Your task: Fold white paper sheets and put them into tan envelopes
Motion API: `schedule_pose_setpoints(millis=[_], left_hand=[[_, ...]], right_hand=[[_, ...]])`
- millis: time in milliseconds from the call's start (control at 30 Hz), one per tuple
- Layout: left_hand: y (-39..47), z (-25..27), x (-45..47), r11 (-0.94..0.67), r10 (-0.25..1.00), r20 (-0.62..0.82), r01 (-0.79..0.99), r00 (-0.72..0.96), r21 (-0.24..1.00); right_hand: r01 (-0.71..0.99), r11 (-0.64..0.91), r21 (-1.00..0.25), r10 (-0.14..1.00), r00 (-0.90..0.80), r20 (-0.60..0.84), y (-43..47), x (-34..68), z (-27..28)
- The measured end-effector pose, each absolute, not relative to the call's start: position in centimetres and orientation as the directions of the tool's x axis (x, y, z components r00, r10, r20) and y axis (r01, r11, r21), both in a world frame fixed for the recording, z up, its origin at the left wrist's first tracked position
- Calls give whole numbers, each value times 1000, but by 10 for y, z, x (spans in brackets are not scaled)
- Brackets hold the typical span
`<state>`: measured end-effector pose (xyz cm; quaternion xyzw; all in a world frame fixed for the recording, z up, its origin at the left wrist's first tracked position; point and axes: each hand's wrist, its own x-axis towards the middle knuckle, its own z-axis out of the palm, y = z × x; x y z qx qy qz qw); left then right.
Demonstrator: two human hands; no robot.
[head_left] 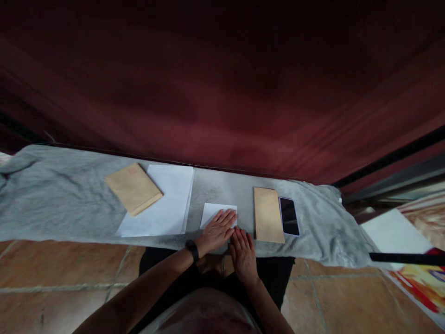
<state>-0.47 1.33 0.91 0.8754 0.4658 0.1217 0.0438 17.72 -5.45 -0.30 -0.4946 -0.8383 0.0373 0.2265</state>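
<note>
A folded white sheet of paper [210, 211] lies on the grey cloth in front of me. My left hand [219, 228] rests flat on its right part, fingers stretched out and close together. Beside it, my right hand [243, 253] touches the paper's lower right corner, or the cloth just there; its fingers are extended and partly overlap the left fingertips. Whether the right fingers pinch the paper edge is not visible. To the right of my hands lies a brown envelope [268, 215].
A stack of white paper [170, 204] lies at left, partly under another brown envelope [134, 188]. A phone [289, 216] sits beside the right envelope. Grey cloth [62, 195] covers the narrow surface. A dark red curtain-like panel [215, 106] rises behind it.
</note>
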Motion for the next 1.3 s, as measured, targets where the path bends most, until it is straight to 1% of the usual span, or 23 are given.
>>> schedule_pose_setpoints(millis=[267, 500, 633, 800, 1000, 1133, 1300], left_hand=[[-16, 20, -19, -607, 793, 113, 764, 599, 217], [-31, 25, -34, -619, 784, 109, 756, 611, 214], [-36, 25, -45, -626, 779, 133, 752, 613, 206], [-44, 22, -60, -598, 801, 132, 777, 584, 197], [-55, 22, -78, -543, 840, 110, 813, 532, 211], [-60, 25, -85, -483, 876, 98, 849, 473, 215], [-64, 25, -87, -459, 888, 113, 864, 445, 206]], right_hand=[[795, 538, -280, 834, -454, 313, -53, 183, -7], [789, 540, -293, 834, -455, 312, -54, 184, -13], [784, 550, -287, 827, -462, 321, -54, 186, -15], [782, 561, -272, 817, -470, 333, -55, 187, -13], [776, 558, -295, 820, -461, 339, -55, 186, -12], [761, 556, -335, 826, -458, 330, -55, 187, -9], [739, 542, -401, 838, -443, 317, -54, 187, -5]])
